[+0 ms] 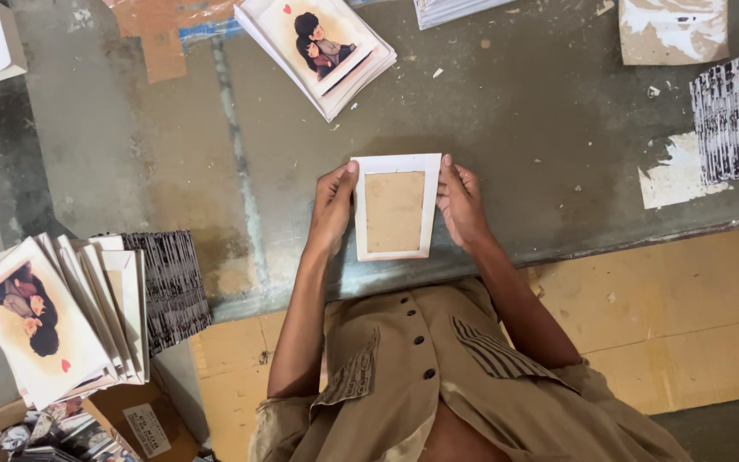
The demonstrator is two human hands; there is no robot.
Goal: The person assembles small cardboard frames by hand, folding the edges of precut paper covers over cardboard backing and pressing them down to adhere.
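1. No real containers; cards sit in loose stacks only. Top stack (pixel 322 50) on the table (pixel 540 128), printed card face up with a cartoon couple and a red heart.
2. Fanned stack (pixel 57 316) at lower left, same cartoon print on the front card, white cards leaning behind it.
3. Black-and-white bundle (pixel 168 287) just behind the fanned stack; a second one (pixel 736 115) at the table's right edge.
4. Another stack edge (pixel 451 8) cut off at the top, contents unclear.
5. Torn paper scraps (pixel 673 30) at upper right, stuck or lying on the table.
6. Frame (pixel 395 208): white border, brown board centre, lying flat on the table near its front edge, directly ahead of the person's chest.
7. Left hand (pixel 333 205) pressed along the frame's left edge, thumb tip at its top left corner, fingers flat, not clenched.
8. Right hand (pixel 462 205) along the frame's right edge, fingertip at the top right corner, fingers extended.
9. Frame caught between both hands, pinched at the sides; neither hand curled around it.
10. Brown cardboard (pixel 686 325) on the floor below the table edge.
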